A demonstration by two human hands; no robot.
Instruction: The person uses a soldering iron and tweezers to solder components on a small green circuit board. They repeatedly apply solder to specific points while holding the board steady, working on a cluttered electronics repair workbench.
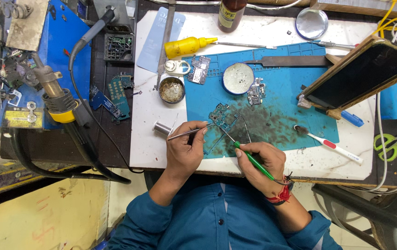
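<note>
A: What are your hands gripping?
B: Your left hand (185, 147) is pinching tweezers (190, 132); your right (261, 162) is clamping a green iron (249, 157) (tip down) on the board (224, 116), lying on the blue mat (281, 92).

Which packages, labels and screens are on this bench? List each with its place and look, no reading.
Brown bottle: top edge, centre, dark glass, yellow label.
Yellow squeeze bottle: lying above the blue mat, pointed nozzle to the right.
Phone: right, propped on a wooden stand, dark screen.
Yellow sticker: far left, on the blue station, rectangular.
Pale blue card: upper centre, flat, printed.
</note>
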